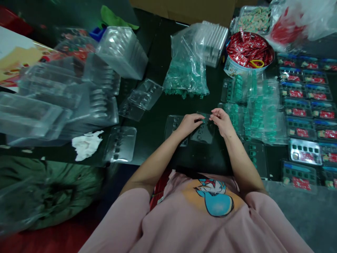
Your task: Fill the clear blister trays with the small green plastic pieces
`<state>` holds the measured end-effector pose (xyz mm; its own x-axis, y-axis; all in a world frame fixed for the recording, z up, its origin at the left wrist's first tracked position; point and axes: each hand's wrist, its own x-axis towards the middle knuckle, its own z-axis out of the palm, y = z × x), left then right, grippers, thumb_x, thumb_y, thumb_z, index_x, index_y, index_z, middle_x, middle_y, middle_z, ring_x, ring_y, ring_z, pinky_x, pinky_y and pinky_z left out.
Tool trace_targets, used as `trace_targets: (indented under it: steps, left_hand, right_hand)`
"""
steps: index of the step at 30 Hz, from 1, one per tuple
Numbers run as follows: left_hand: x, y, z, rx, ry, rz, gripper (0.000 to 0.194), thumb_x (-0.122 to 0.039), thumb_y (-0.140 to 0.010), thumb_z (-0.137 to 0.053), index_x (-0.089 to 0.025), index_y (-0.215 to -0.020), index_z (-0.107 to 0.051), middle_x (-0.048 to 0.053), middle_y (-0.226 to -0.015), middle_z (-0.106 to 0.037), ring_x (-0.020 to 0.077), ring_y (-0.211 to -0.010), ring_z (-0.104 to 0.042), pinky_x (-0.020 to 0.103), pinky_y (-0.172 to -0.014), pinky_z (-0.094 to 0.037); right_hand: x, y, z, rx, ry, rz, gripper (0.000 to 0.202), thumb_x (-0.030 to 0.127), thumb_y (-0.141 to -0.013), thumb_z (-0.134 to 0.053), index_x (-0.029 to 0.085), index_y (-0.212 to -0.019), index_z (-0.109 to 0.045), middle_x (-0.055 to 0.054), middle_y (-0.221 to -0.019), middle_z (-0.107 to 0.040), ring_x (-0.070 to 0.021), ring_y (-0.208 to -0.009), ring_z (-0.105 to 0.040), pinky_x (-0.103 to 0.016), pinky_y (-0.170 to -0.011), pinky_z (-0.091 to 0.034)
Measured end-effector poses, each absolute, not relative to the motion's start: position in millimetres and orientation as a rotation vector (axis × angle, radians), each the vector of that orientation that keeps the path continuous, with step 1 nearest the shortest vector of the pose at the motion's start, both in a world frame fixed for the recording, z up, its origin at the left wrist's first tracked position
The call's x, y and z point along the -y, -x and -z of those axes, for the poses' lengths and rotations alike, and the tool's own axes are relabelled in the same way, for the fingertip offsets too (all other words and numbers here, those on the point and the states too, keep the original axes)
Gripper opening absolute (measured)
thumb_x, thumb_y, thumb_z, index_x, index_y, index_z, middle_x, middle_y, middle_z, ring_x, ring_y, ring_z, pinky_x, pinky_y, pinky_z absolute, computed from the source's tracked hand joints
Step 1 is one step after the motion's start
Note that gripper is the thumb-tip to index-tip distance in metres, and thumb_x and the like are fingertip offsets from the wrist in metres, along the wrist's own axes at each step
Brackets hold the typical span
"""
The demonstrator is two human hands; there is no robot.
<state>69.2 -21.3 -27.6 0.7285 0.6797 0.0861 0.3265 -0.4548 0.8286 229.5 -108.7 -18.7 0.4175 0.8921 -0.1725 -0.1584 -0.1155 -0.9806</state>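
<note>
In front of me on the dark table lies a clear plastic blister tray point(206, 135) with a column of small square wells. My left hand point(190, 124) is over its upper left part, thumb and fingers closed around a small green plastic piece point(203, 118) at the tray's top. At the tray's upper right, my right hand point(221, 121) has its fingertips pinched together; whatever is between them is too small to make out. Partly under my left forearm rests another clear tray point(170, 123). Beyond my hands stands a clear bag of green pieces point(185, 75).
Stacked trays filled with green pieces point(259, 112) lie to the right, beside rows of packed trays point(297, 112). A round tin point(243, 70) holds red packets and yellow-handled scissors. Piles of clear trays point(65, 95) and a crumpled tissue point(86, 144) occupy the left.
</note>
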Motion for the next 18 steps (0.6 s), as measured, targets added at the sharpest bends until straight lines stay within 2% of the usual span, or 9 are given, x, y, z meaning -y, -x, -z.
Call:
trace_targets:
  steps: [3, 10, 14, 18]
  left_hand:
    - [20, -70, 31, -0.715, -2.179, -0.533, 0.02, -0.011, -0.081, -0.066, -0.02, -0.096, -0.076, 0.008, -0.105, -0.072, 0.0191, -0.101, -0.067, 0.033, -0.092, -0.051]
    - [15, -69, 41, -0.665, -2.299, -0.5, 0.023, -0.01, -0.085, -0.06, -0.02, -0.099, -0.075, 0.008, -0.104, -0.071, 0.0187, -0.098, -0.067, 0.032, -0.09, -0.051]
    - [14, -72, 44, -0.7, -2.308, -0.48, 0.018, -0.013, -0.085, -0.063, -0.018, -0.097, -0.076, 0.008, -0.101, -0.069, 0.02, -0.095, -0.066, 0.031, -0.084, -0.052]
    - [15, -77, 46, -0.725, -2.32, -0.442, 0.02, -0.011, -0.086, -0.06, -0.017, -0.097, -0.076, 0.008, -0.1, -0.07, 0.0182, -0.092, -0.066, 0.029, -0.083, -0.053]
  right_hand:
    - [106, -229, 21, 0.754, 1.404, -1.001, 0.023, 0.031, -0.071, -0.066, 0.023, -0.09, -0.055, 0.007, -0.069, -0.053, -0.0104, -0.068, -0.057, -0.023, -0.063, -0.041]
    - [82, -243, 29, 1.056, 1.6, -0.777, 0.014, 0.021, -0.08, -0.055, 0.021, -0.093, -0.06, 0.004, -0.073, -0.058, -0.0119, -0.067, -0.057, -0.028, -0.07, -0.047]
    - [52, -247, 27, 1.293, 1.823, -0.589, 0.026, 0.012, -0.083, -0.048, 0.017, -0.101, -0.066, -0.005, -0.092, -0.069, -0.0169, -0.085, -0.065, -0.032, -0.083, -0.05]
    - [21, -239, 21, 1.539, 2.018, -0.436, 0.038, 0.005, -0.085, -0.044, 0.015, -0.115, -0.067, -0.011, -0.112, -0.068, -0.0221, -0.102, -0.064, -0.035, -0.094, -0.048]
